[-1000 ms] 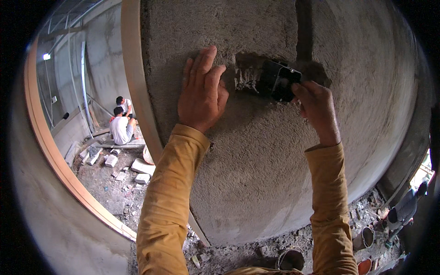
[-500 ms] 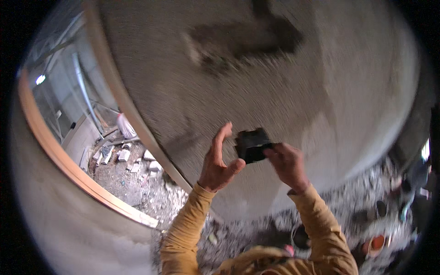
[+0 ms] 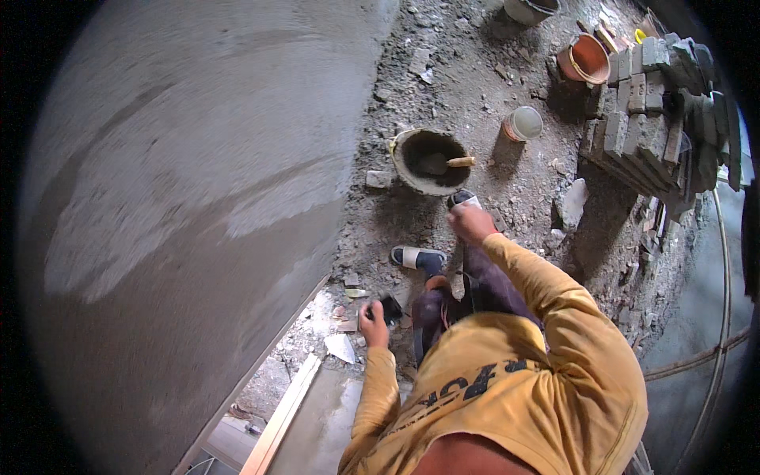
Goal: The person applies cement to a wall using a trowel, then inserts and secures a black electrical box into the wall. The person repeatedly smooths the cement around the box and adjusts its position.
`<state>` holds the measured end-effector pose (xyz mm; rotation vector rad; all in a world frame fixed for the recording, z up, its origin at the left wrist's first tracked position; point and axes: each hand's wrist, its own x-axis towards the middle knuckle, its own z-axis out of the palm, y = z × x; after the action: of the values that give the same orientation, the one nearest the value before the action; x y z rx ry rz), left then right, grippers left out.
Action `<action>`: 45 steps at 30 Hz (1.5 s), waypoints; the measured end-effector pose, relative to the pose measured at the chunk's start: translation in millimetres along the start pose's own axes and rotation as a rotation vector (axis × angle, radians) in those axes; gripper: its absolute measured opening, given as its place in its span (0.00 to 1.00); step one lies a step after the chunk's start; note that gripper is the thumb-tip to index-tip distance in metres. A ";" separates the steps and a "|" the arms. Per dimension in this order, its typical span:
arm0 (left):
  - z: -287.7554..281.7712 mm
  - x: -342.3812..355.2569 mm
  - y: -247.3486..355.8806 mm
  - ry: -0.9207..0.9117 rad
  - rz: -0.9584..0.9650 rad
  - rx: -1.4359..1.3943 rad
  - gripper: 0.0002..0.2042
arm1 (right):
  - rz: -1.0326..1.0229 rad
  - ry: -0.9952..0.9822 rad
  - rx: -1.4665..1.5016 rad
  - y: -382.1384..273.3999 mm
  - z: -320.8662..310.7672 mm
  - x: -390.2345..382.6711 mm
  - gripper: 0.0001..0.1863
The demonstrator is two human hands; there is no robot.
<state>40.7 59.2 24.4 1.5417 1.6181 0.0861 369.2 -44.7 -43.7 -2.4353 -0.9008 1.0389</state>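
Observation:
My left hand (image 3: 373, 324) grips a black box-like piece (image 3: 391, 309) low beside the wall. My right hand (image 3: 473, 224) is over my foot, just below a mortar bucket (image 3: 413, 180), with fingers curled and anything inside them hidden. The bucket holds dark material and a trowel whose wooden handle (image 3: 461, 161) rests toward the rim near that hand, not in it.
The rough plastered wall (image 3: 182, 182) fills the left. On the rubble-strewn floor stand a small pale container (image 3: 522, 124), an orange bucket (image 3: 586, 59), a dark bucket (image 3: 530, 11) and stacked blocks (image 3: 637, 127). A wooden strip (image 3: 281, 412) lies lower left; hoses (image 3: 722, 293) run at right.
The view has swung from the wall opening down to the floor and buckets. The black piece left the opening and is now in my left hand alone; my right hand has released it.

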 end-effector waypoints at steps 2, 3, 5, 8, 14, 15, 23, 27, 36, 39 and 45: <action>36.0 -29.6 -17.6 -0.064 -0.020 0.111 0.28 | 0.082 0.051 -0.165 74.5 11.5 21.1 0.14; 42.6 -35.4 -29.7 -0.094 -0.012 0.164 0.29 | 0.118 0.080 -0.244 98.3 23.4 36.2 0.15; 61.5 -47.4 -49.3 -0.091 -0.059 0.218 0.28 | 0.246 0.112 -0.370 152.2 42.3 81.0 0.19; 65.3 -61.6 -89.9 -0.065 -0.216 0.220 0.27 | 0.417 0.241 -0.211 195.1 62.8 126.8 0.24; 85.0 -32.6 -168.4 -0.109 -0.307 0.438 0.31 | 0.631 -0.085 0.140 300.2 124.3 41.2 0.27; 71.2 -47.0 -178.7 -0.049 -0.330 0.412 0.32 | 0.637 -0.237 0.168 249.4 102.5 29.6 0.30; 69.5 57.2 -79.8 -0.037 -0.053 0.326 0.33 | 1.125 0.496 0.020 302.4 -38.0 -164.0 0.22; 51.2 72.0 -40.1 0.093 -0.025 0.433 0.38 | 1.107 1.034 -0.007 365.9 -166.2 -192.3 0.18; 152.9 -6.2 43.8 -0.087 -0.001 0.739 0.36 | 1.288 1.143 -0.067 599.3 -384.0 -196.5 0.15; 212.1 -24.7 87.3 -0.182 0.053 0.805 0.34 | 1.337 1.027 -0.197 674.7 -427.9 -177.5 0.17; 271.8 -29.3 159.0 -0.239 0.151 0.884 0.31 | 1.330 0.719 -0.046 783.5 -459.3 -170.6 0.20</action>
<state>326.0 -64.0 -34.1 2.2155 1.4016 -0.7996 945.3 -767.1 -58.7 -2.9679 1.0595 0.2629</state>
